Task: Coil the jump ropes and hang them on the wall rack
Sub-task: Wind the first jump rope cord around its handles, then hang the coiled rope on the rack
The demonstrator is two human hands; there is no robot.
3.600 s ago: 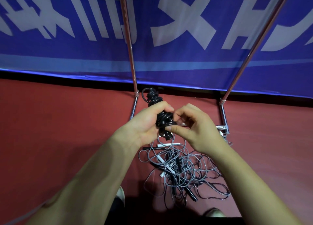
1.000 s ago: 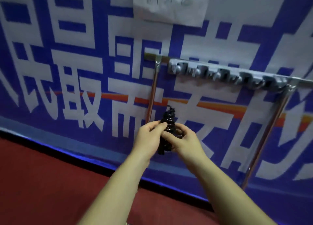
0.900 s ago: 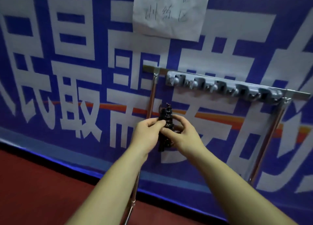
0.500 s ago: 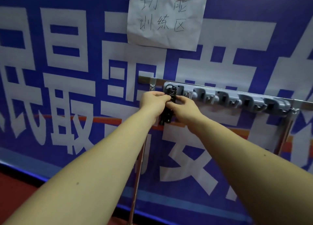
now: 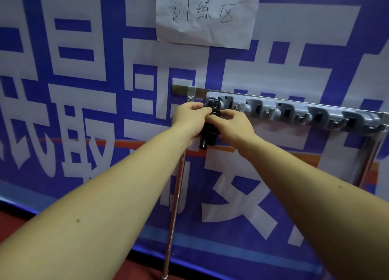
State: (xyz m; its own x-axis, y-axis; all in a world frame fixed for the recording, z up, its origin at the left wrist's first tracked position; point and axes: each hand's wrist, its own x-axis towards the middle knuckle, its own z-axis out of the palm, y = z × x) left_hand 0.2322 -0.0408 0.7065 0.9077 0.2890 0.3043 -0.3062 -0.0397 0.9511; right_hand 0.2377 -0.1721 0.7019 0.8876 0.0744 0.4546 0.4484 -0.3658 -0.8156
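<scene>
The left grip (image 5: pixel 190 116) and right grip (image 5: pixel 235 125) both pinch the coiled jump rope (image 5: pixel 210 132) at the wall rack's (image 5: pixel 294 111) leftmost end. If the top loop hasn't caught (fingers hide it), releasing would likely drop it and loosen the coil.

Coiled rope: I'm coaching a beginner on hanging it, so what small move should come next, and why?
Probably push the top of the rope fully onto the left end of the rack before loosening either grip. The left hand and right hand both pinch the rope, its top sits at that end, and whether it has caught is hidden, so letting go now might drop it.
</scene>
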